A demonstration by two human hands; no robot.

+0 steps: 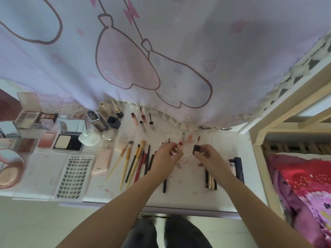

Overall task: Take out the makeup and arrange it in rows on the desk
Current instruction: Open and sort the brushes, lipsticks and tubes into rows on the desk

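My left hand [165,156] pinches a small tube with a dark red top [180,146] over the middle of the white desk [188,197]. My right hand [211,160] holds a small black cap [196,149] just to the right of it. Behind the hands stand a silver-capped tube [182,136], an orange-capped one [190,137] and a thin wand [198,139]. A row of brushes and pencils [136,161] lies left of my left hand. Dark tubes [238,169] lie right of my right hand.
Palettes and compacts [44,135], a lash tray [75,176], a pink case [102,162], bottles [97,120] and lip wands [143,119] fill the desk's left and back. A pale printed curtain [161,51] hangs behind. A wooden bed frame [259,149] with red bedding stands right.
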